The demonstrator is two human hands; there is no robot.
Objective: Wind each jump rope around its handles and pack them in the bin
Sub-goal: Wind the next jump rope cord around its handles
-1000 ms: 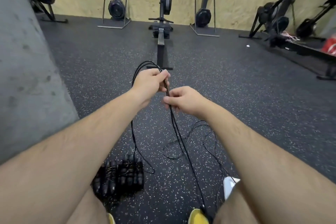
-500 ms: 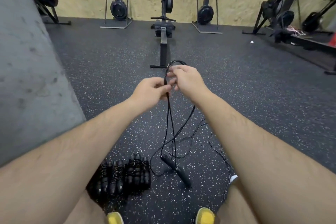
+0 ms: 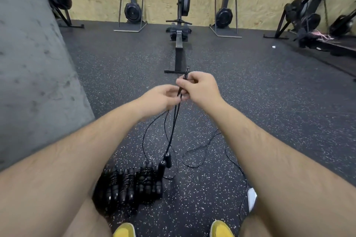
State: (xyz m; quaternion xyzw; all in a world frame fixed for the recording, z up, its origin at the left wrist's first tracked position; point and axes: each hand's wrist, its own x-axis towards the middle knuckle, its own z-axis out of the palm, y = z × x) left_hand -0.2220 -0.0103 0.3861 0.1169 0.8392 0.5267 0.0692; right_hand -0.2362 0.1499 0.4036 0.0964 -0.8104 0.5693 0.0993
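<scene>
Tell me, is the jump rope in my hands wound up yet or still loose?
Still loose: the jump rope hangs from both hands, handles dangling near the floor.

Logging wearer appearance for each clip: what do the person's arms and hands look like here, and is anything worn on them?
Both forearms are bare up to the frame edge: no sleeves, gloves, watch, bands or rings visible on the left hand or right hand. The forearms show hair. No markings or cables on them. Lower down, bare legs and yellow shoes show.
</scene>
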